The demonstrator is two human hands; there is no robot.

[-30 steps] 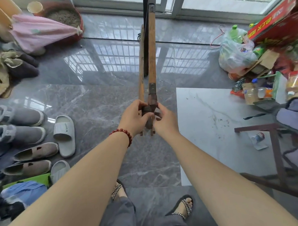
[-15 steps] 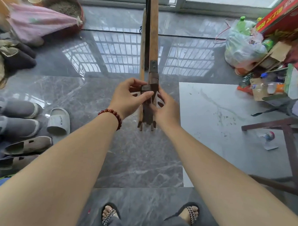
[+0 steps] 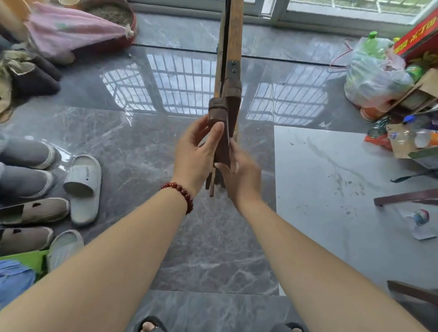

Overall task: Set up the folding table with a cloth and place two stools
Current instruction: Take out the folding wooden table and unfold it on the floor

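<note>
The folded wooden table (image 3: 230, 48) stands on edge in front of me, seen edge-on, running from my hands up to the top of the frame. Its dark brown folded legs (image 3: 224, 131) lie at the near end. My left hand (image 3: 195, 156), with a red bead bracelet on the wrist, grips a leg from the left, thumb across its face. My right hand (image 3: 240, 175) holds the legs' lower part from the right, fingers curled round them. No cloth is in sight. A dark wooden stool frame (image 3: 412, 198) shows at the right edge.
Slippers and shoes (image 3: 82, 185) line the left side of the grey marble floor. A pink folded umbrella (image 3: 76, 31) lies at the back left. A plastic bag (image 3: 373, 78), bottles and cardboard clutter the right. A pale slab (image 3: 338, 186) lies on the floor at right. My sandalled feet are below.
The table's near end has risen towards me. My left hand has moved up onto the leg block, and a dark leg has swung slightly away from the board.
</note>
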